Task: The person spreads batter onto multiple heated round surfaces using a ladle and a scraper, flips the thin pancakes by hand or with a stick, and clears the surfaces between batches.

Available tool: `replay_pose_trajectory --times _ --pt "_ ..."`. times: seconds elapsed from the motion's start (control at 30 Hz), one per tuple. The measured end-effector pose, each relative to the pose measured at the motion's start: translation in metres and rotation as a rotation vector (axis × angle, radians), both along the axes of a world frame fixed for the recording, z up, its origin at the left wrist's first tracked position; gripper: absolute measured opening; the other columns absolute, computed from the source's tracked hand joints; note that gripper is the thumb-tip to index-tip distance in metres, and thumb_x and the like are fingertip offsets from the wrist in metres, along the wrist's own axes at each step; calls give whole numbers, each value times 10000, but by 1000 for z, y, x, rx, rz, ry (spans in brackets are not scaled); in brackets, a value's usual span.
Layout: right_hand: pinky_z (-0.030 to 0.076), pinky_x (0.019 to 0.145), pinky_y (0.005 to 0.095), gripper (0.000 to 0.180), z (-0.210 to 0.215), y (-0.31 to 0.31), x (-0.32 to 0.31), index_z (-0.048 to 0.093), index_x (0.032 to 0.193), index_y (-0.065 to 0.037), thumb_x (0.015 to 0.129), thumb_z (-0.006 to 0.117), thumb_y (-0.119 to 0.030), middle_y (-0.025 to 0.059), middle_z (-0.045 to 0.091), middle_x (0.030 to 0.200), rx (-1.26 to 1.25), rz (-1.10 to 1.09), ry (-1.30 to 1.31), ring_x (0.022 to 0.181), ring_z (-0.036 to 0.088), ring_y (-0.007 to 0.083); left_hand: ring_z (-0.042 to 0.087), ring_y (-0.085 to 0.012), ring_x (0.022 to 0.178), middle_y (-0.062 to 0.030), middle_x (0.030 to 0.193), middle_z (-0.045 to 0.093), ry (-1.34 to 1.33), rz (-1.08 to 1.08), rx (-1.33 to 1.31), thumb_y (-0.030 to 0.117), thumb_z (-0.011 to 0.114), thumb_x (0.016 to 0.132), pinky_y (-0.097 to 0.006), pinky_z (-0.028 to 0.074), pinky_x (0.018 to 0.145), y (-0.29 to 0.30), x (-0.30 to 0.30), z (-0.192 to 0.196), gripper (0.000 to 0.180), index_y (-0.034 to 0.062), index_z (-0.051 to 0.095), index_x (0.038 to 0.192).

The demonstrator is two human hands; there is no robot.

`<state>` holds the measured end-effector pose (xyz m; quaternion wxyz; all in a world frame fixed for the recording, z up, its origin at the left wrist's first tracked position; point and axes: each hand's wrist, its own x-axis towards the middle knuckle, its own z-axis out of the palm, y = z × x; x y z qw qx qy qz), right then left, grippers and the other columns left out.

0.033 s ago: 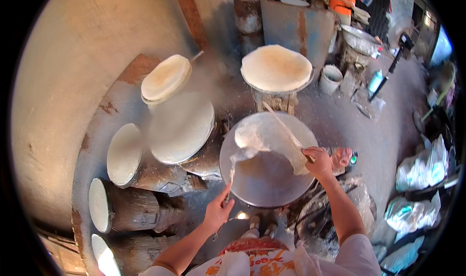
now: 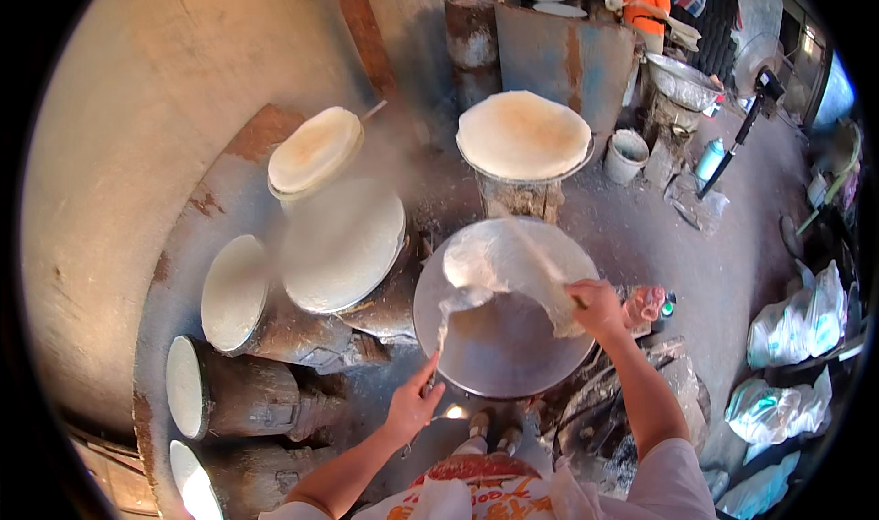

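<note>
A round metal griddle (image 2: 499, 360) stands in front of me, with pale batter (image 2: 472, 256) spread in a curved band over its far and right parts. My left hand (image 2: 412, 406) is closed around the handle of a batter-coated ladle (image 2: 465, 297), whose bowl rests at or just over the batter's left end. At the griddle's right rim, my right hand (image 2: 597, 307) grips a flat wooden spreader (image 2: 542, 256). Its blade is blurred and reaches far-left across the batter. The near part of the griddle shows bare metal.
Beyond the griddle sits a browned round flatbread (image 2: 524, 134) on a stand; another flatbread (image 2: 316, 149) is left of it. Several pale-topped round griddles (image 2: 343, 250) curve along my left. A bucket (image 2: 627, 157) and plastic bags (image 2: 797, 323) are right. A person (image 2: 645, 3) in orange works behind.
The spreader is blurred by motion, and my right hand has shifted slightly left. My left hand and the ladle are nearly unchanged. The whole view has moved down a little.
</note>
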<state>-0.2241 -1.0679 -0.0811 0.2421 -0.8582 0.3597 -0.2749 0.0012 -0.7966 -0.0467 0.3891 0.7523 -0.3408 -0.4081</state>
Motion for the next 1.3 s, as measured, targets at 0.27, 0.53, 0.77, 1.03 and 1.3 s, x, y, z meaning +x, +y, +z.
replay_pose_trajectory --times 0.27,0.53,0.77,1.03,1.3 --pt "493 733 361 232 -12 3 25 660 872 -57 665 570 -4 93 644 915 152 521 -139 858 596 300 468 -67 572 -26 949 614 -61 -188 273 218 562 893 -234 461 599 29 -7 7 536 253 344 1381" --pt "486 752 384 291 -16 13 27 655 921 -66 654 570 12 102 644 917 114 529 -67 836 603 311 357 -42 520 25 612 445 -66 -346 273 221 590 880 -190 344 508 38 -15 6 546 231 364 1377" --pt "481 674 325 294 -6 -12 32 658 913 -60 630 604 -3 96 631 829 229 490 19 751 610 255 391 -45 500 22 624 480 -81 -383 177 187 572 888 -191 372 485 42 -10 13 535 187 362 1381" --pt "489 675 297 269 -3 10 -4 666 954 -73 692 626 -25 71 650 911 429 330 -95 783 621 208 376 -63 384 18 536 422 220 111 111 96 527 894 -229 342 366 45 28 19 599 150 246 1421" --pt "470 783 374 256 -12 75 -24 654 924 -65 676 618 -13 89 634 900 157 246 -83 879 590 290 309 -79 337 24 496 317 570 161 -181 90 349 941 -229 274 286 54 50 -7 515 259 235 1414"
